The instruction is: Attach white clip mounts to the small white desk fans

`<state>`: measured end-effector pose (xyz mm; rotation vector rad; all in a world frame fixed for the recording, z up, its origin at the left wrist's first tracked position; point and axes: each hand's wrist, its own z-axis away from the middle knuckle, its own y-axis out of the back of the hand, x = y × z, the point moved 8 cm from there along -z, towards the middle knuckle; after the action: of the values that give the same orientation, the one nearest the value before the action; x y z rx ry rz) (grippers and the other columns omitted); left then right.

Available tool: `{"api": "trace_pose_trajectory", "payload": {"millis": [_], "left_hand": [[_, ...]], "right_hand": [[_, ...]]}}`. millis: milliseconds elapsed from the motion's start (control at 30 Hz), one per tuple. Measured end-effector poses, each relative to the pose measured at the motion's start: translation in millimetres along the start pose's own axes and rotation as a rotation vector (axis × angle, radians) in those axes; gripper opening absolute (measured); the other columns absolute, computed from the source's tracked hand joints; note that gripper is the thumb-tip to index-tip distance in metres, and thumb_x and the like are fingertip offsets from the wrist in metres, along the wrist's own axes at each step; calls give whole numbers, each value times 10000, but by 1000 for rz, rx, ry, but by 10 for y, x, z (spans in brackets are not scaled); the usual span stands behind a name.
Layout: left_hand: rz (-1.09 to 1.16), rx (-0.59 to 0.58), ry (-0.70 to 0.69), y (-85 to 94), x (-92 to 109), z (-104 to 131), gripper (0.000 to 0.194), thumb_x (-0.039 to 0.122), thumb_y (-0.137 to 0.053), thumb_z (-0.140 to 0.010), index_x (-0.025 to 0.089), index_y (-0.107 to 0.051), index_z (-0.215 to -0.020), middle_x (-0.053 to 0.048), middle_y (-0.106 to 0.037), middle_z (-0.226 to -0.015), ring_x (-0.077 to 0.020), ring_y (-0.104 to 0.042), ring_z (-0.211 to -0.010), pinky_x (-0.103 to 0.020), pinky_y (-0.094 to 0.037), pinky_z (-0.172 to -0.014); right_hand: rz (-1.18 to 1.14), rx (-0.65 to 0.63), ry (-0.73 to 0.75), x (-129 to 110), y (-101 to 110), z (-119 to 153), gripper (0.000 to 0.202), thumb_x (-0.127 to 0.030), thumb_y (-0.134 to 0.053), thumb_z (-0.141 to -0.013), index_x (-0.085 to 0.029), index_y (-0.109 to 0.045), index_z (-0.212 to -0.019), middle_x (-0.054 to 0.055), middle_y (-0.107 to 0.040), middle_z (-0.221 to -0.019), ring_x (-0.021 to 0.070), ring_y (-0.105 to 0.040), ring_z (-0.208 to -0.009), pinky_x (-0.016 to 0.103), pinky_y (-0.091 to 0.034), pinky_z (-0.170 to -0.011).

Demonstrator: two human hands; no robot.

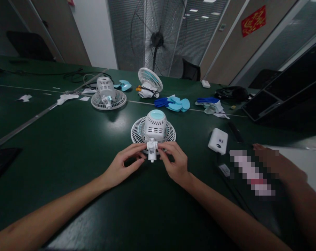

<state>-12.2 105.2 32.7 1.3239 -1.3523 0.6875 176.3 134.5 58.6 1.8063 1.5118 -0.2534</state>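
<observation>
A small white fan (155, 127) rests face down on its round grille, its motor housing with a pale blue cap turned up. From the housing's near side a white pivot joint (152, 150) sticks out toward me. My left hand (125, 164) has its fingertips against the left side of this joint, the thumb held apart below. On the opposite side my right hand (175, 161) pinches the joint with bent fingers. Between them the two hands grip the joint; the exact contact of the fingertips is partly hidden.
Another upturned fan (105, 94) lies left, and a tilted fan (149, 83) stands behind. Blue fan blades (178, 104) and gloves (211, 104) lie farther back. At right are a white device (218, 140) with a cable and another person's hand (280, 164).
</observation>
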Motion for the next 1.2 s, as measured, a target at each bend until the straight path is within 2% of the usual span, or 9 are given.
{"api": "trace_pose_trajectory", "payload": {"millis": [133, 300, 500, 767, 900, 1000, 1067, 1133, 1200], "left_hand": [[-36, -2, -20, 5, 34, 2, 459, 251, -601, -1017, 290, -584, -1474, -138, -537, -1477, -216, -692, -1065, -452, -585, -997], [4, 9, -32, -11, 28, 6, 471, 236, -632, -1006, 278, -577, -1472, -138, -532, -1489, -231, -696, -1111, -435, -598, -990], [94, 80, 15, 4, -68, -8, 522, 229, -774, -911, 232, -596, -1402, -126, -623, -1376, -222, -720, -1056, -383, -631, -906], [-3, 106, -41, 5, -15, -4, 424, 217, -726, -932, 215, -626, -1345, -157, -565, -1445, -236, -680, -1091, -357, -628, -822], [-61, 99, -56, 1, 11, 12, 414, 207, -699, -937, 217, -628, -1345, -157, -562, -1446, -241, -678, -1077, -350, -626, -790], [-99, 88, -66, -4, 30, 16, 394, 205, -691, -940, 220, -638, -1330, -149, -567, -1441, -241, -672, -1082, -349, -623, -792], [-118, 77, -74, -10, 46, 16, 377, 199, -681, -947, 225, -642, -1321, -140, -560, -1449, -238, -664, -1092, -346, -619, -795], [-134, 64, -79, -18, 58, 14, 370, 188, -674, -952, 230, -642, -1319, -132, -553, -1457, -235, -654, -1106, -337, -611, -797], [-151, 56, -81, -24, 62, 12, 369, 178, -671, -954, 233, -640, -1317, -123, -553, -1457, -233, -646, -1118, -330, -601, -801]], "right_hand": [[29, 25, -9, 27, 26, -1, 319, -135, -634, -989, -310, -729, -1238, 75, -649, -1146, 221, -694, -987, 414, -679, -823], [10, -25, 71, -21, -8, -18, 409, -94, -637, -982, -307, -690, -1327, 70, -711, -1153, 222, -711, -1045, 412, -661, -911], [14, -87, 112, 8, -91, 42, 520, -48, -569, -994, -310, -612, -1441, 85, -701, -1203, 202, -722, -1042, 323, -692, -791], [48, -115, 138, 17, -130, 62, 467, -119, -606, -1011, -291, -616, -1445, 86, -742, -1148, 208, -746, -990, 368, -690, -844], [44, -115, 115, -13, -118, 22, 366, -172, -629, -1015, -265, -679, -1365, 83, -767, -1104, 204, -761, -941, 360, -684, -813], [33, -119, 52, 32, -112, -2, 218, -219, -650, -1010, -232, -752, -1202, 79, -781, -1041, 201, -762, -882, 356, -671, -771], [-6, -140, -30, 116, -133, -6, 120, -246, -663, -1003, -207, -775, -1023, 60, -772, -919, 180, -744, -773, 329, -653, -699], [-95, -175, -157, 241, -179, 7, 163, -280, -686, -988, -183, -747, -871, 29, -725, -784, 145, -701, -629, 277, -613, -583], [-226, -217, -302, 363, -246, 41, 198, -326, -712, -967, -173, -718, -841, -3, -677, -699, 116, -656, -527, 230, -565, -484]]}}
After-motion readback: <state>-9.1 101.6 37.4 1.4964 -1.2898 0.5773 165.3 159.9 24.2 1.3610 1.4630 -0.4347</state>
